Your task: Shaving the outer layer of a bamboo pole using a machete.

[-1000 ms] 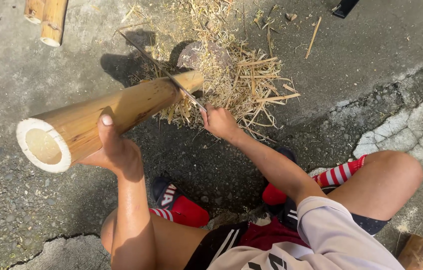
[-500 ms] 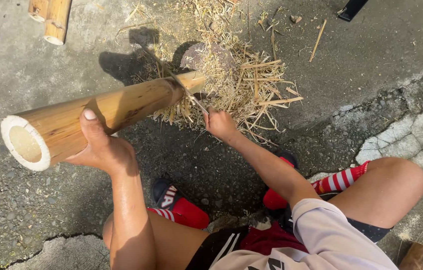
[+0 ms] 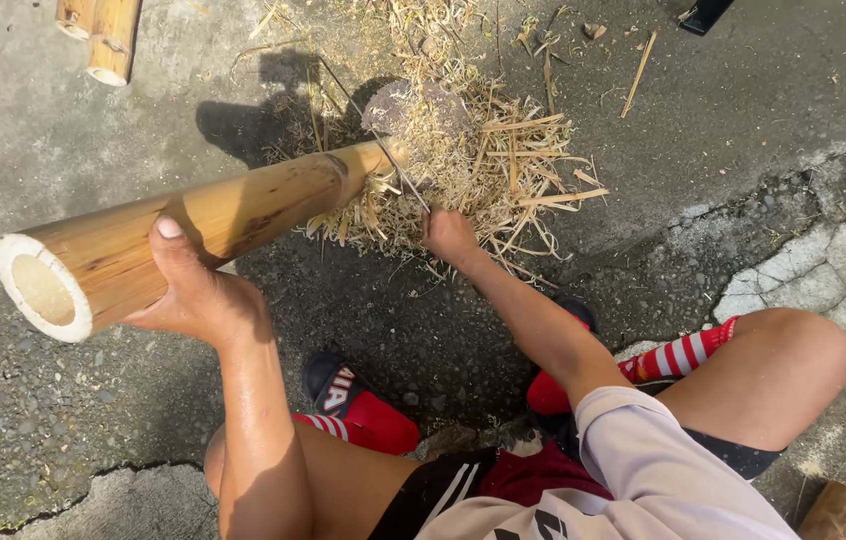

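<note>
- Rough grey concrete ground (image 3: 63, 130) is lying under everything, sunlit, with a crack running through it at the lower left and broken pale patches at the right edge.
- The left hand (image 3: 198, 295) is gripping a thick bamboo pole (image 3: 223, 220) from beneath, fingers wrapped around its underside and thumb (image 3: 165, 240) pressing on top; the grip is closed tight on the pole.
- The pole is tilting, its hollow cut end (image 3: 43, 290) pointing toward the lower left and its far end resting in a pile of shavings (image 3: 463, 170) near the top middle of the ground.
- The right hand (image 3: 448, 235) is closing around the handle of a thin blade (image 3: 383, 150), fingers shut on it; the blade is slanting up to the left and touching the pole near its far end.
- Bamboo splinters are lying scattered around the pile, some reaching toward the upper right.
- Two short bamboo pieces (image 3: 103, 35) are lying at the top left corner, well apart from the pole.
- The person is squatting, red striped socks (image 3: 678, 355) and sandals (image 3: 338, 385) showing below the arms.
</note>
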